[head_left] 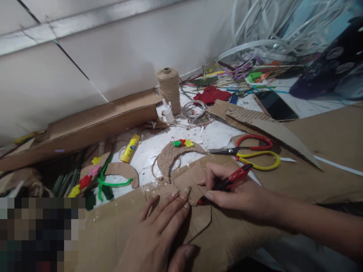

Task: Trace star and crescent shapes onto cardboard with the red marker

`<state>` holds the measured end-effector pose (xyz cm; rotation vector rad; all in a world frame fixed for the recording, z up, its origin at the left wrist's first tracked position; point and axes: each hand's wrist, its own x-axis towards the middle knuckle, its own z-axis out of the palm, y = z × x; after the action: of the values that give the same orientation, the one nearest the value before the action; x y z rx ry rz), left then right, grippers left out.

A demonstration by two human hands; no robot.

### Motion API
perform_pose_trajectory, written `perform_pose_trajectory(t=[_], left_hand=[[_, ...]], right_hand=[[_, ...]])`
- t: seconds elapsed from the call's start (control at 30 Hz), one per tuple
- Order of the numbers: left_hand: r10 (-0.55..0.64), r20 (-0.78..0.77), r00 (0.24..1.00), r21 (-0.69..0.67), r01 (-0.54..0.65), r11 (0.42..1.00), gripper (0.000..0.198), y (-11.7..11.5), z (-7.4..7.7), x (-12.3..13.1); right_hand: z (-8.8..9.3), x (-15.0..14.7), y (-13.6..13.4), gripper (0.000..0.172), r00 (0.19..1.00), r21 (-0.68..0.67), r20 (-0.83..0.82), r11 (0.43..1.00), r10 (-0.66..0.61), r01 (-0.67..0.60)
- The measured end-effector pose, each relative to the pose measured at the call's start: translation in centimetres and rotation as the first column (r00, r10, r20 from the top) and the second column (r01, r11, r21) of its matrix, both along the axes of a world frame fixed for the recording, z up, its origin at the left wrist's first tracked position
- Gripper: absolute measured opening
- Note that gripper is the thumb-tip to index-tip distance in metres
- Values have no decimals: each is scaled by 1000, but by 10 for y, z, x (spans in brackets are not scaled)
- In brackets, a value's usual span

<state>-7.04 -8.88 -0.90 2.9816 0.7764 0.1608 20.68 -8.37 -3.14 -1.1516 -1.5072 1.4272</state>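
My left hand [154, 234] lies flat with its fingers spread on a cut cardboard piece [198, 223], its fingertips next to a jute-wrapped strip [187, 192]. My right hand [235, 189] grips a red-and-black pen-like tool [231, 180], with its tip down by the strip's end. Just beyond sits a crescent coiled from jute twine [168, 160], topped by small felt flowers [181, 143]. Right of it lie scissors [244, 150] with red and yellow handle loops.
A twine spool [169, 90], small glue bottle [168, 112] and yellow glue stick [130, 148] stand on the scrap-strewn white table [153, 147]. Green pipe cleaners [113, 184] and folded cardboard [93, 126] lie left; a phone [275, 105] and white strips [269, 30] lie right, against a wall.
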Motion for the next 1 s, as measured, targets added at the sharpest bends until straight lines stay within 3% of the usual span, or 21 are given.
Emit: perform_pose_trajectory(t=[0.17, 0.23, 0.33, 0.47, 0.63, 0.77, 1.0], left_hand=[[80, 93, 992, -117, -69, 991, 50, 5, 20, 3], [163, 146, 976, -186, -135, 973, 44, 3, 16, 5], [272, 201, 941, -253, -218, 943, 41, -2, -1, 9], [283, 216, 935, -254, -226, 940, 42, -6, -15, 12], [247, 201, 948, -226, -201, 953, 54, -6, -10, 11], [265, 157, 951, -252, -221, 942, 50, -6, -11, 10], [253, 140, 957, -281, -207, 937, 60, -6, -15, 10]], right_hand=[[3, -1, -4, 15, 1000, 12, -31, 1000, -5, 5], [6, -1, -5, 13, 1000, 38, -12, 999, 0, 0], [10, -3, -6, 11, 999, 128, 45, 992, 11, -16], [15, -7, -8, 14, 987, 277, 160, 958, 26, -70], [13, -8, -10, 13, 963, 315, 265, 940, 45, -131], [8, -8, -11, 15, 954, 333, 289, 925, 82, -180], [-1, -9, -15, 18, 941, 441, 325, 864, 96, -241]])
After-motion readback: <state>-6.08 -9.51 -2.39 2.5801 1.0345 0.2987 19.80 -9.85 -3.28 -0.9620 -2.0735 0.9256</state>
